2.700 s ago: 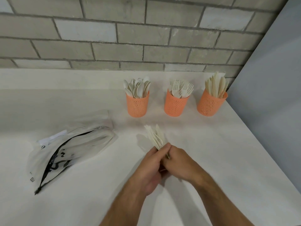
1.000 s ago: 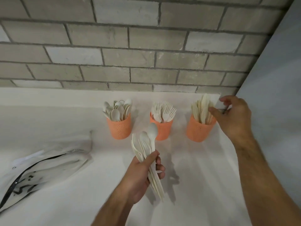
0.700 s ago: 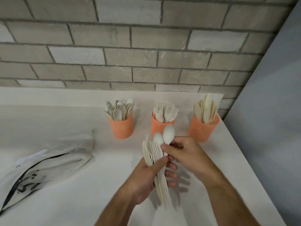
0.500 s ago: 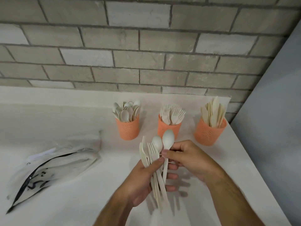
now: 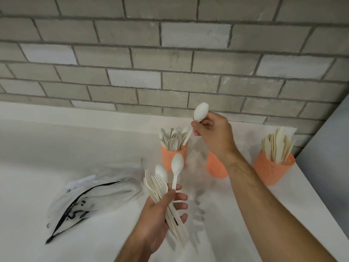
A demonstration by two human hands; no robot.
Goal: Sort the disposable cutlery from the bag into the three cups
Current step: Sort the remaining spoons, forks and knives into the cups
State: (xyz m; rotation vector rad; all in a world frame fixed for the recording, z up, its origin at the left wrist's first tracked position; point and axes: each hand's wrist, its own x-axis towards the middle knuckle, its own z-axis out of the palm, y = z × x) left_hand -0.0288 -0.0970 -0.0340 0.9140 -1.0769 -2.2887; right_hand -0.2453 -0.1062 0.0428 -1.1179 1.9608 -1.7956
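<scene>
My left hand (image 5: 160, 210) grips a bundle of white forks and spoons (image 5: 162, 182) low in the middle, heads up. My right hand (image 5: 211, 131) pinches a single white spoon (image 5: 200, 112), bowl up, with its handle tip just over the left orange cup (image 5: 173, 154) full of spoons. My right forearm hides most of the middle orange cup (image 5: 216, 167). The right orange cup (image 5: 272, 169) holds knives. The clear plastic bag (image 5: 90, 197) lies flat on the white counter at the left.
A grey brick wall (image 5: 170, 63) stands behind the white counter (image 5: 75, 144). A grey panel (image 5: 332, 148) borders the counter on the right, close to the knife cup. The counter's right edge runs diagonally down from there.
My right hand pulled one spoon out of the bundle and carried it up over the spoon cup. My left hand kept its grip on the rest.
</scene>
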